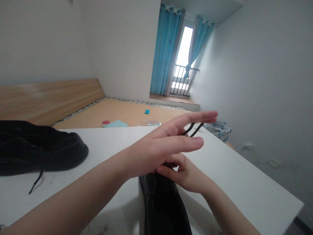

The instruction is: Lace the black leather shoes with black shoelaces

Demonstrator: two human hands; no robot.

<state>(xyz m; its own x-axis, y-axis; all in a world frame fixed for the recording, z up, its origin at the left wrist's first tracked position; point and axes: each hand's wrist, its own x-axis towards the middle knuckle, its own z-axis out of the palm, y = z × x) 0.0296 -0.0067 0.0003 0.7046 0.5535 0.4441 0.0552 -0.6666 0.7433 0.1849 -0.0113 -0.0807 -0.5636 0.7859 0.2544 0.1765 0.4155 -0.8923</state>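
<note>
A black leather shoe (163, 202) stands on the white table with its toe toward me. My left hand (158, 147) reaches over its far end, thumb apart and fingers stretched to the right. Two strands of black shoelace (195, 130) run up to the undersides of those fingers, which appear to hold them. My right hand (186, 173) is lower, at the laced part of the shoe, with thumb and fingers curled in a pinch around the lace there. My left hand partly hides the lacing and the pinch.
A second black shoe (44, 147) lies at the left, one lace end trailing on the white table (244, 186). Beyond are a tan bed board (127, 111) with small blue and red pieces, a bag-lined bin (220, 130) and blue curtains (166, 49).
</note>
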